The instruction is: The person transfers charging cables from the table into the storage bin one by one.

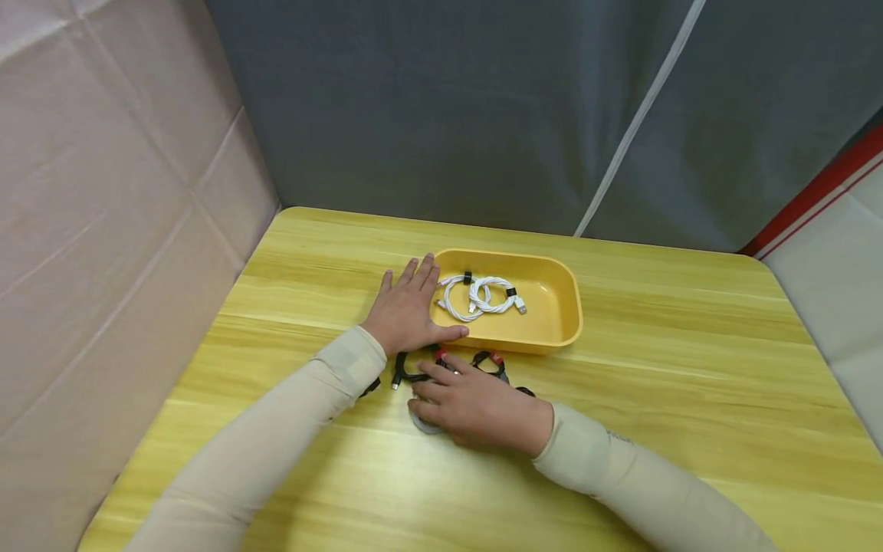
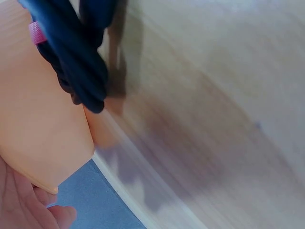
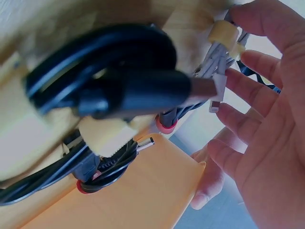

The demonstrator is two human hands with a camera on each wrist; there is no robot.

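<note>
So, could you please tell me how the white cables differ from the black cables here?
The white cables lie inside the yellow tray, while the black cables lie on the wooden table in front of it. No hand touches the white cables; the right hand rests on the black ones. The left hand lies flat against the tray's end. Both sets are coiled into bundles.
</note>
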